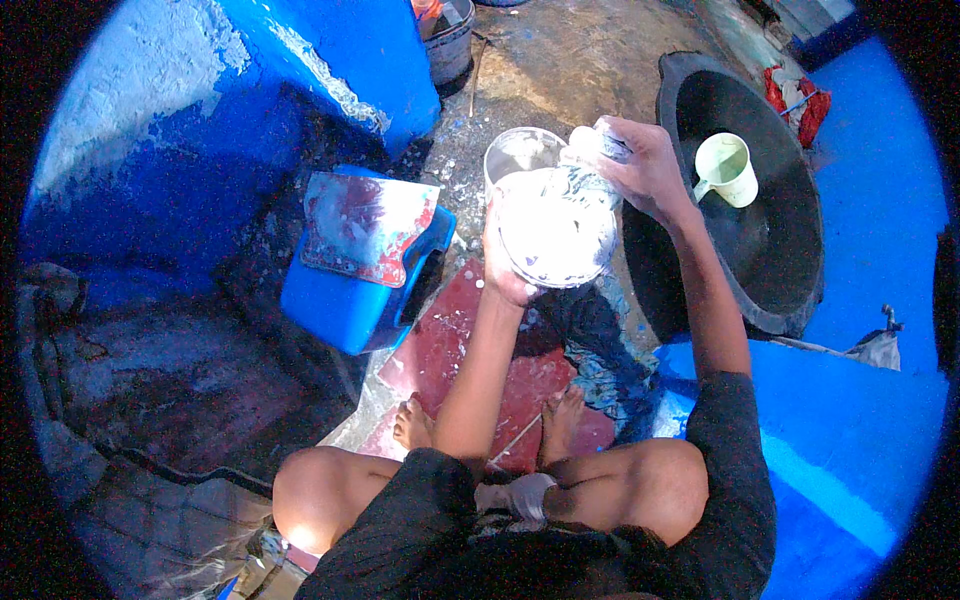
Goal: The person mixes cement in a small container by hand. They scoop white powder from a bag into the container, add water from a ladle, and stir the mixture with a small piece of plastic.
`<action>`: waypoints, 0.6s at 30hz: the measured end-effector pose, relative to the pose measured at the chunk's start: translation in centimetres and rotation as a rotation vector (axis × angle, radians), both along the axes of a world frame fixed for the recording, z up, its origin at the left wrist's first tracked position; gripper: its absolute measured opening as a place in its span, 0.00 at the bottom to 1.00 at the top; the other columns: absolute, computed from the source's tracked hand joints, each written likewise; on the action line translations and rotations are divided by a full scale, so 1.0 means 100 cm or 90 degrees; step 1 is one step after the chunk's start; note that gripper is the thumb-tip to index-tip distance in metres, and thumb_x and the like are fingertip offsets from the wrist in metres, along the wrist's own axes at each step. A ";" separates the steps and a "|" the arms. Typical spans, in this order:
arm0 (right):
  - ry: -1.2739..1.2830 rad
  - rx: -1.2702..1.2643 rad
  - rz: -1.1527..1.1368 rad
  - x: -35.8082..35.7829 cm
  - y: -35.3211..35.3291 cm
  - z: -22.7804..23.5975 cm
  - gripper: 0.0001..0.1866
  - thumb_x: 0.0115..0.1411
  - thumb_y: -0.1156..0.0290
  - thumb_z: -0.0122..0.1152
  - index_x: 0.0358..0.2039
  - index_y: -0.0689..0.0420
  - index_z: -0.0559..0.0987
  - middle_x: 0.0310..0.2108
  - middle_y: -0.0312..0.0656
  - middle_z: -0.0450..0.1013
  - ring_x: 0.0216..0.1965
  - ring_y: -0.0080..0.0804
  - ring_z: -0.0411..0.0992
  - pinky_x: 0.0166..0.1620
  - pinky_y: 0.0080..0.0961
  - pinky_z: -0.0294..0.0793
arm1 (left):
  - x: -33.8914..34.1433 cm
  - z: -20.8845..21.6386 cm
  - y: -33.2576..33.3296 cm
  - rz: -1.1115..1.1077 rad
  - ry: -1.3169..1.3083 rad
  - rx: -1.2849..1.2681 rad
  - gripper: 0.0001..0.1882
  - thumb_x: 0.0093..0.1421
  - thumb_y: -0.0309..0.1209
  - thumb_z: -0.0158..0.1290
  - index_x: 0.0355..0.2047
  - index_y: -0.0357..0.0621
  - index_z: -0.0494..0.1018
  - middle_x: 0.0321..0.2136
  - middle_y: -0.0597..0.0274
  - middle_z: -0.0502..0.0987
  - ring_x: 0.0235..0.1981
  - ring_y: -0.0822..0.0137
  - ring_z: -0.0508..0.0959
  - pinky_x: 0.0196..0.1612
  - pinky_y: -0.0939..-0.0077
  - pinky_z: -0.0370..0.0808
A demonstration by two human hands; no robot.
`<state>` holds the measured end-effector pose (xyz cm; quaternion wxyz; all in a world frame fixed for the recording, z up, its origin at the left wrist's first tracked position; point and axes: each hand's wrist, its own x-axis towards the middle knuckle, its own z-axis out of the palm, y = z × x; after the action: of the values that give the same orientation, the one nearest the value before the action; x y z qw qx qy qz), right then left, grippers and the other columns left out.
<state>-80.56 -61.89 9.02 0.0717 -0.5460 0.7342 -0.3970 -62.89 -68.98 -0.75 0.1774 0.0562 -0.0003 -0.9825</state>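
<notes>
My left hand (507, 262) is wrapped around the side of a round white tub (556, 235), held up in front of me. Bright glare washes out most of the tub's face, so what is in it cannot be told. White smears streak its upper right part. At that upper right edge my right hand (645, 170) is closed on a whitish lump (595, 145), too overexposed to name. Just behind the tub shows the rim of a pale, see-through plastic container (522, 150); whether it rests on the floor or is held cannot be told.
A paint-stained flat plate (365, 225) lies over a blue plastic box (335, 305) at left. To the right sits a large black basin (805, 250) with a pale green mug (727, 170) inside. A dark bucket (450, 55) stands farther off. Blue walls (300, 70) border the space.
</notes>
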 end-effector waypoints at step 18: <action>0.301 -0.083 0.067 0.017 -0.005 0.010 0.15 0.44 0.73 0.66 0.33 0.62 0.75 0.31 0.50 0.73 0.30 0.48 0.74 0.32 0.32 0.74 | -0.005 0.004 0.005 -0.023 -0.023 0.021 0.33 0.62 0.55 0.34 0.58 0.45 0.60 0.54 0.52 0.67 0.53 0.51 0.69 0.54 0.49 0.67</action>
<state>-78.81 -62.39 10.06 -0.1172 -0.6645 0.6741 -0.3007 -63.40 -68.44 -0.40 0.1583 0.0770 0.0113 -0.9843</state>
